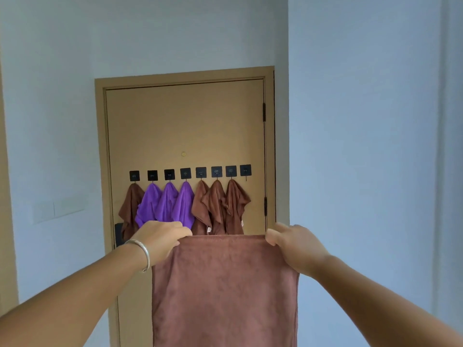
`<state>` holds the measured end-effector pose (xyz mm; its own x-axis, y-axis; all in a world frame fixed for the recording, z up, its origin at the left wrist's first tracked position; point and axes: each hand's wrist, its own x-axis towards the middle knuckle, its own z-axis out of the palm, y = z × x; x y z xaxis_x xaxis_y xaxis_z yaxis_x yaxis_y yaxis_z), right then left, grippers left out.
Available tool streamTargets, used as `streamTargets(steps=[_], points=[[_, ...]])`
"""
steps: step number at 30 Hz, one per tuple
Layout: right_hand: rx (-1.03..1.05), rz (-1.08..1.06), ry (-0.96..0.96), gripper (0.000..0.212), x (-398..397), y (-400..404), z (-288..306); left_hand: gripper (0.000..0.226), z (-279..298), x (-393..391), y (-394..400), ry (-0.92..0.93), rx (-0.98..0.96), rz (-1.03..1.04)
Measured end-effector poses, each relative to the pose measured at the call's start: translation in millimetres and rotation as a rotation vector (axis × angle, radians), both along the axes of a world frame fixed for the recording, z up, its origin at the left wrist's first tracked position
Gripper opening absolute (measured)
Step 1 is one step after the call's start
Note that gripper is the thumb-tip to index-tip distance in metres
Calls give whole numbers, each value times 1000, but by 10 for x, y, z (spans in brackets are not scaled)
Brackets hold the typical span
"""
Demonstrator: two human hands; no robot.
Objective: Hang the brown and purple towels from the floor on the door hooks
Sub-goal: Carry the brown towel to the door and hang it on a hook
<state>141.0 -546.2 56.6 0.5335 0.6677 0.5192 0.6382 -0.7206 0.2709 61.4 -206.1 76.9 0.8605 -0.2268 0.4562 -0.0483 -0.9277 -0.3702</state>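
Observation:
A brown towel (225,291) hangs spread flat in front of me. My left hand (160,239) grips its top left corner and my right hand (295,246) grips its top right corner. Behind it stands a tan door (185,121) with a row of several black square hooks (185,173). One brown towel (130,209) hangs at the far left, then three purple towels (165,204), then three brown towels (220,206). The rightmost hook (245,170) carries nothing.
Pale blue walls (363,146) flank the door on both sides. A black door handle plate (119,234) shows at the door's left edge, partly behind my left wrist. Door hinges (264,112) run down the right side. The floor is out of view.

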Motion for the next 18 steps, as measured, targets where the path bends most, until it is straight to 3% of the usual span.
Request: streamTargets(steps=[6,11,14,18], points=[[-30,10,2,44,826,123,-102,25,-33,803,162,35,2,-26],[-35,-125,47,42,1532,338,-119,62,-102,1553,265,2,158,-188],[-24,-223,83,38,1989,556,-38,65,-109,2129,361,19,287,-269],[-53,-273,84,35,2626,896,132,64,36,2941,458,68,205,-261]])
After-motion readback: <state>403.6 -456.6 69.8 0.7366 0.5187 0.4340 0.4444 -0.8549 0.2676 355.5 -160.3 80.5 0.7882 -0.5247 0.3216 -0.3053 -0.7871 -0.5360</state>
